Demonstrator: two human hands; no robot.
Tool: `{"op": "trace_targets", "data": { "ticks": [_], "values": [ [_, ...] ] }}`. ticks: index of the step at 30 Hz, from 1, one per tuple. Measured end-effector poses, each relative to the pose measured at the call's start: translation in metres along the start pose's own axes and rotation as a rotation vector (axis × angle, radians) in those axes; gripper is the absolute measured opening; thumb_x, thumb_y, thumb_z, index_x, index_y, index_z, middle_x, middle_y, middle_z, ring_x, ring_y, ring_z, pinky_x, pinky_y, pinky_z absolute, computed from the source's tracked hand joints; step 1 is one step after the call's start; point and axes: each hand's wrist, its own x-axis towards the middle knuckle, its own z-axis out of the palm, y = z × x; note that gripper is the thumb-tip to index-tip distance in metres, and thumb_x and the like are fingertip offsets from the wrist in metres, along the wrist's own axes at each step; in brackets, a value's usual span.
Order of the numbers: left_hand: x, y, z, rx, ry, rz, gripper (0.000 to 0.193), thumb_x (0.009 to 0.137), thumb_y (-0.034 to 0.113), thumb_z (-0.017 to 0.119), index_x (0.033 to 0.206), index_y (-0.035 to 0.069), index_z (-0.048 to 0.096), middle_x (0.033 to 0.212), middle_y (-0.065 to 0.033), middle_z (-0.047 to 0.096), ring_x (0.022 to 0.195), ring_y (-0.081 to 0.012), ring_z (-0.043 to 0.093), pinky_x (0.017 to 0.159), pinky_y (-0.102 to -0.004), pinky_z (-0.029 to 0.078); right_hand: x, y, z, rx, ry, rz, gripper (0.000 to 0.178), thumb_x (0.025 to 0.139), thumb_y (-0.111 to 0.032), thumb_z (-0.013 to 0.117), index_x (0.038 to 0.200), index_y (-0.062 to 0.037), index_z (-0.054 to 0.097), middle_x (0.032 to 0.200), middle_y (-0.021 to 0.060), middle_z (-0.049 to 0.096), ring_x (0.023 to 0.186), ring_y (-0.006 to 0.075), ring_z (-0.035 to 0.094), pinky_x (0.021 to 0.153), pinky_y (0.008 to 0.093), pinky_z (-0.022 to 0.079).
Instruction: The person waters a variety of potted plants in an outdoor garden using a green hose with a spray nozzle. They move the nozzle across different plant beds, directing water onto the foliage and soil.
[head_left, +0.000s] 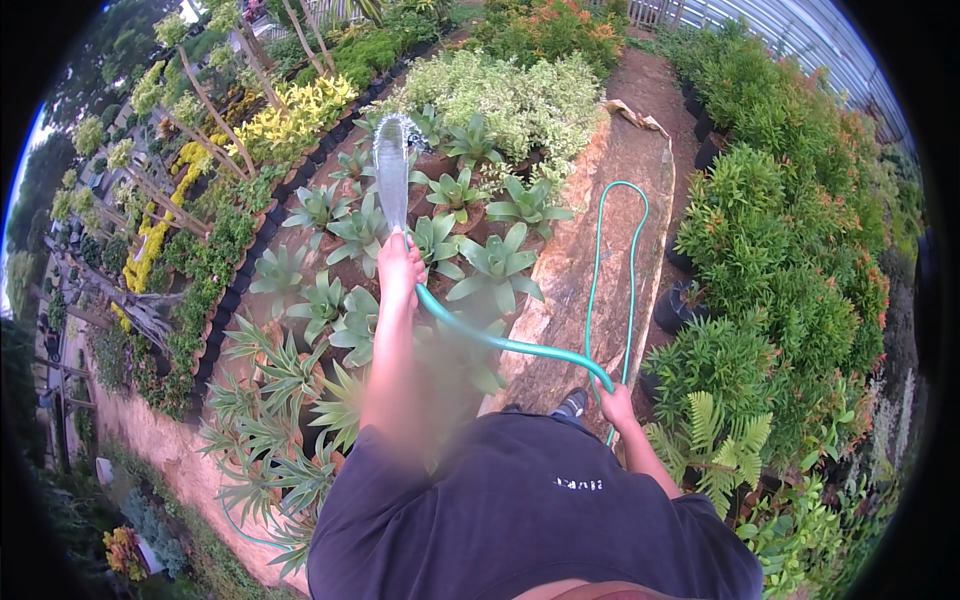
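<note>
My left hand (399, 267) is stretched out ahead over the plants, its fingers wrapped round the end of a green garden hose (500, 343). A flattened fan of water (392, 170) shoots from the hose mouth toward the far potted plants. Lower down on the right, close to my body, my right hand (616, 404) grips the same hose further along. Between the two hands the hose sags in a curve. Below the spray grow several broad-leaved rosette plants (499, 262) in pots.
Spiky rosette plants (290, 390) stand at my left. A hose loop (600, 240) lies on the brown ground sheet (560, 300) ahead. Bushy shrubs (765, 270) in black pots line the right, with a fern (715, 450) nearer. Pale variegated shrubs (500, 95) fill the far middle.
</note>
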Motion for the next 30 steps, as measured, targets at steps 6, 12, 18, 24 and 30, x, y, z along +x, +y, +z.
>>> {"op": "trace_targets", "data": {
  "ticks": [6, 12, 18, 24, 30],
  "values": [
    [-0.001, -0.001, 0.002, 0.001, -0.01, 0.007, 0.022, 0.103, 0.031, 0.042, 0.092, 0.012, 0.047, 0.06, 0.0055, 0.038, 0.042, -0.0048, 0.03, 0.037, -0.0246, 0.025, -0.001, 0.004, 0.002, 0.022, 0.02, -0.004, 0.043, 0.096, -0.04, 0.063, 0.098, 0.0024, 0.073, 0.068, 0.0209, 0.064, 0.068, 0.0275, 0.066, 0.07, 0.045, 0.049],
    [0.0, -0.002, 0.002, 0.003, -0.01, 0.008, 0.023, 0.104, 0.031, 0.042, 0.092, 0.012, 0.047, 0.06, 0.0056, 0.038, 0.042, -0.0048, 0.03, 0.038, -0.0244, 0.025, 0.002, 0.008, 0.003, 0.03, 0.019, -0.014, 0.043, 0.096, -0.039, 0.064, 0.099, 0.0024, 0.073, 0.068, 0.0206, 0.065, 0.068, 0.0274, 0.066, 0.07, 0.0445, 0.049],
    [-0.001, -0.001, 0.002, -0.004, -0.015, 0.001, 0.026, 0.105, 0.034, 0.041, 0.092, 0.012, 0.047, 0.06, 0.0059, 0.037, 0.042, -0.0046, 0.03, 0.038, -0.0244, 0.025, 0.001, 0.007, 0.003, 0.024, 0.028, -0.02, 0.044, 0.096, -0.04, 0.064, 0.098, 0.0028, 0.073, 0.067, 0.0177, 0.064, 0.067, 0.0256, 0.065, 0.069, 0.0435, 0.048],
    [-0.002, 0.0, 0.002, 0.001, 0.008, 0.002, 0.027, 0.106, 0.035, 0.041, 0.093, 0.012, 0.047, 0.061, 0.0058, 0.037, 0.043, -0.005, 0.03, 0.038, -0.0243, 0.025, 0.002, 0.006, 0.004, 0.024, 0.008, 0.019, 0.044, 0.096, -0.04, 0.064, 0.099, 0.0021, 0.073, 0.07, 0.0187, 0.066, 0.069, 0.0267, 0.066, 0.07, 0.0442, 0.049],
    [-0.001, 0.015, -0.009, -0.034, 0.045, 0.03, 0.028, 0.108, 0.036, 0.039, 0.093, 0.014, 0.047, 0.06, 0.0065, 0.035, 0.046, -0.005, 0.028, 0.041, -0.0236, 0.025, 0.004, 0.003, 0.012, -0.081, 0.032, -0.119, 0.053, 0.098, -0.048, 0.062, 0.082, 0.0019, 0.069, 0.063, 0.0093, 0.061, 0.065, 0.0188, 0.061, 0.064, 0.0396, 0.047]
  ]
}}
